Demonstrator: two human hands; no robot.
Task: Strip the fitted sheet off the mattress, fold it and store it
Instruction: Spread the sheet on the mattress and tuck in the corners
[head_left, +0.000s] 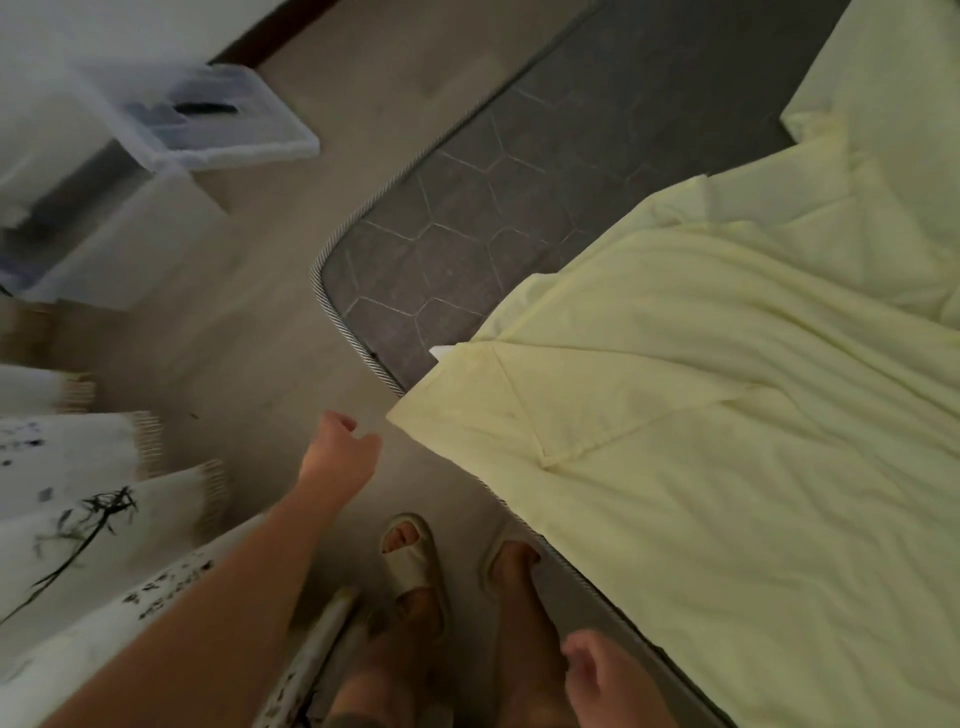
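On the right side of the view, a pale yellow cotton fitted sheet (727, 415) lies loose and wrinkled on top of a dark grey mattress quilted in a hexagon pattern (493, 208). The sheet is pulled off the near corner, leaving a broad stretch of bare mattress showing at the far left end. One pointed corner of the sheet hangs just past the mattress edge.

The left hand (340, 457) reaches out over the beige floor (260, 338), near that sheet corner but not touching it, its fingers relaxed and holding nothing. The right hand (602, 675) hangs low at the bottom, beside the mattress edge, with its fingers loosely curled and nothing in them.

Two feet in cream open-toed slippers (410, 551) stand just beside the mattress. A clear plastic storage box with a lid (208, 124) sits at the upper left. White fringed cloth printed with black bamboo (78, 519) fills the lower left.
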